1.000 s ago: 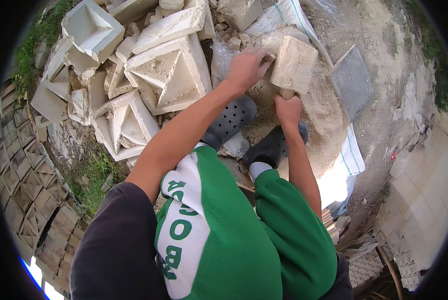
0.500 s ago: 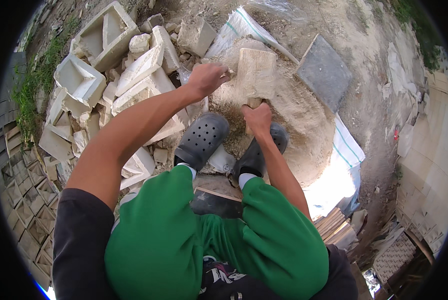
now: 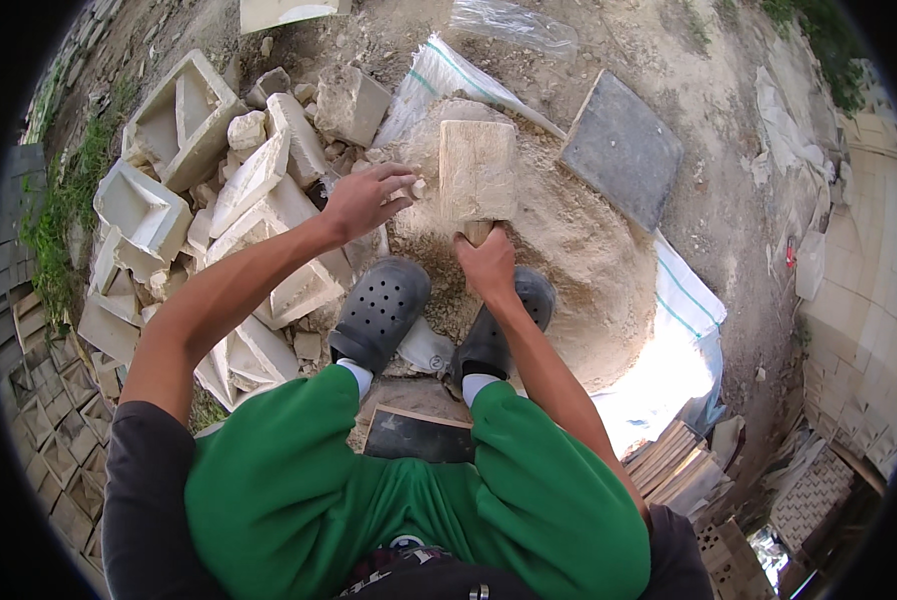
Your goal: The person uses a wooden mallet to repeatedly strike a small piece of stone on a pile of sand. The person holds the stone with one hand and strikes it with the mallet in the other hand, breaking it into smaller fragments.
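Note:
A wooden mallet point(image 3: 478, 170) with a blocky pale head is in my right hand point(image 3: 487, 265), whose fingers wrap round its short handle just below the head. The head is over a heap of beige powder point(image 3: 599, 290). To its left is my left hand point(image 3: 367, 200), fingers stretched out loosely and apart. A small pale chunk point(image 3: 419, 188) shows by its fingertips; I cannot tell whether they touch it. The powder lies on a white woven sack point(image 3: 691, 290) with green stripes, between and ahead of my grey clogs point(image 3: 381, 312).
Broken off-white moulded blocks point(image 3: 147, 212) are piled on the left. A dark grey square slab point(image 3: 624, 150) rests on the heap's far right edge. Thin wooden slats point(image 3: 674, 460) are stacked at the lower right. Clear plastic film point(image 3: 514, 25) lies at the far side.
My left hand's fingers have spread and straightened from a more curled shape. The mallet head looks larger and nearer. The whole view has shifted slightly.

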The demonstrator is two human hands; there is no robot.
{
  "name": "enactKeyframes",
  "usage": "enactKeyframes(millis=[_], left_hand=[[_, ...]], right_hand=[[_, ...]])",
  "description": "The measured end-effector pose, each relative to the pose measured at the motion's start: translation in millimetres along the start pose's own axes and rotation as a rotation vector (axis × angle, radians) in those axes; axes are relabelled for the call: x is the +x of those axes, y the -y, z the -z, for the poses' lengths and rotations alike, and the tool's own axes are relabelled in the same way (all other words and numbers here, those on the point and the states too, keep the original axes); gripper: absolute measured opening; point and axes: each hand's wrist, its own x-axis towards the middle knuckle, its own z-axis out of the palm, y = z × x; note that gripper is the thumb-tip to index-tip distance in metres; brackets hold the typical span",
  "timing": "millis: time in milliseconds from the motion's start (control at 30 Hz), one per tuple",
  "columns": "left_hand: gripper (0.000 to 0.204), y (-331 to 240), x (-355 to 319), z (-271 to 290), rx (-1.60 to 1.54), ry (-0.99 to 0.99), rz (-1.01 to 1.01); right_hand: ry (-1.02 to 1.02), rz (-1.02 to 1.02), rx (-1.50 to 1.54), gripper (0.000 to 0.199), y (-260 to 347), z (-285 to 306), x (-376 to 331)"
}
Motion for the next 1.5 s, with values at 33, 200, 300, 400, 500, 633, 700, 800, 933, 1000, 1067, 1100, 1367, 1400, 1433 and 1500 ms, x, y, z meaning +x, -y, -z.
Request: enactKeyframes(millis=[33, 200, 300, 400, 500, 633, 700, 800, 933, 1000, 1067, 1100, 1367, 1400, 1433, 1500], left_hand=[[0.033, -1, -1, -1, -0.002, 0.013, 0.024], [0.031, -4, 7, 0, 0.018, 0.004, -0.008], [0.030, -7, 11, -2, 0.035, -0.016, -0.022], [0.029, -10, 13, -3, 0.024, -0.025, 0.020], [0.029, -14, 13, -3, 0.012, -0.018, 0.056], [0.029, -17, 11, -4, -0.014, -0.026, 0.090], [0.029, -17, 10, -5, -0.019, -0.036, 0.086], [0.029, -17, 11, -5, -0.019, -0.044, 0.077], [0.029, -19, 12, -5, -0.021, -0.050, 0.077], [0.029, -18, 12, -6, -0.027, -0.048, 0.091], [0.030, -16, 12, -7, -0.041, -0.037, 0.118], [0.031, -17, 13, -7, -0.049, -0.021, 0.143], [0.031, -17, 17, -4, -0.127, -0.036, 0.274], [0.031, -18, 17, -1, -0.135, -0.041, 0.288], [0.032, -18, 16, 1, -0.143, -0.046, 0.301], [0.032, -17, 15, 3, -0.154, -0.065, 0.327]], right_hand=[[-0.038, 0.012, 0.036, 0.052, 4, 1, 1], [0.189, -0.164, 0.333, 0.051, 2, 6, 4], [0.209, -0.169, 0.482, 0.048, -8, 3, 5], [0.220, -0.167, 0.429, 0.055, -7, 0, -1], [0.214, -0.157, 0.366, 0.059, -16, -13, 0], [0.245, -0.211, 0.393, 0.053, -13, -11, 0], [0.213, -0.158, 0.458, 0.049, -15, -15, -1], [0.214, -0.164, 0.534, 0.043, -14, -14, -1], [0.291, -0.309, 0.560, 0.033, -14, -11, 2], [0.233, -0.287, 0.458, 0.029, -12, -12, 1], [0.195, -0.257, 0.428, 0.026, -8, -11, -1], [0.181, -0.240, 0.449, 0.025, -6, -9, -2], [0.123, -0.119, 0.429, 0.028, -13, -13, -4], [0.161, -0.195, 0.320, 0.030, -9, -13, -1], [0.198, -0.270, 0.210, 0.031, -6, -13, 1], [0.191, -0.262, 0.222, 0.034, 10, -1, -2]])
